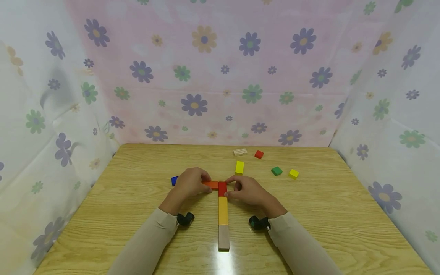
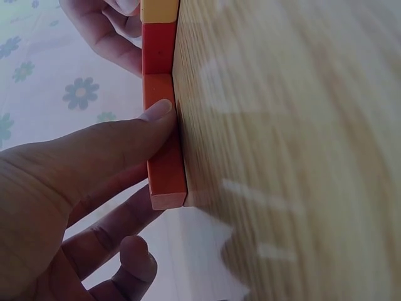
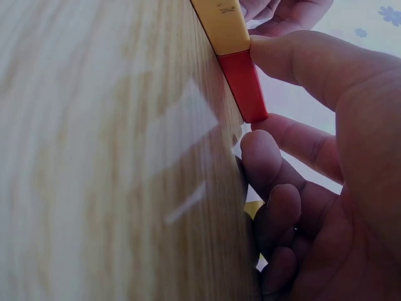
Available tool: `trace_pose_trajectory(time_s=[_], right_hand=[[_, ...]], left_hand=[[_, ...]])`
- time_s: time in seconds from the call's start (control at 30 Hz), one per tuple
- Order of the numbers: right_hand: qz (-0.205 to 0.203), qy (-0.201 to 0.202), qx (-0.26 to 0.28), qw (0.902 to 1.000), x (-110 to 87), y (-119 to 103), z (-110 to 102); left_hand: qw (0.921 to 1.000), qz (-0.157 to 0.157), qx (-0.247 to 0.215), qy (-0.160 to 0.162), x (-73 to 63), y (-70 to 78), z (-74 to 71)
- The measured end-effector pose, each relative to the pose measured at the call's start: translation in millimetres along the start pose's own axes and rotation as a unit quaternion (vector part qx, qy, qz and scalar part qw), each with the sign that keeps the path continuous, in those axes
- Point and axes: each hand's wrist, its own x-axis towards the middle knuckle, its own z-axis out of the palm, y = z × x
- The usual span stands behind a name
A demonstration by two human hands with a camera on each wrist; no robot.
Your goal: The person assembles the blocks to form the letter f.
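A column of blocks runs away from me: a greyish-brown block (image 1: 224, 237), a yellow-orange block (image 1: 223, 211), then a red block (image 1: 222, 188). From the red block's left side an orange block (image 1: 214, 185) extends sideways, end touching it. My left hand (image 1: 191, 183) pinches the orange block, the thumb on its near side; the left wrist view shows this orange block (image 2: 166, 166) lying on the table. My right hand (image 1: 250, 191) holds the red block (image 3: 244, 88) between thumb and index finger, the thumb by the yellow-orange joint and the index at the far corner. Its other fingers are curled.
Left of my left hand lies a partly hidden blue block (image 1: 174, 180). Beyond the hands are a yellow block (image 1: 239, 167), a pale striped wooden block (image 1: 240, 152) and a small red block (image 1: 259, 154). A green block (image 1: 276, 170) and small yellow block (image 1: 293, 173) lie right.
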Motion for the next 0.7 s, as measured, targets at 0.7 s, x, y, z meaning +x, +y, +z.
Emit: trace_pose_trajectory(time_s=[0.7], right_hand=[[0.005, -0.001, 0.003, 1.0, -1.1, -1.3, -0.1]], left_hand=[[1.0, -0.006, 0.006, 0.002, -2.1, 3.7, -2.1]])
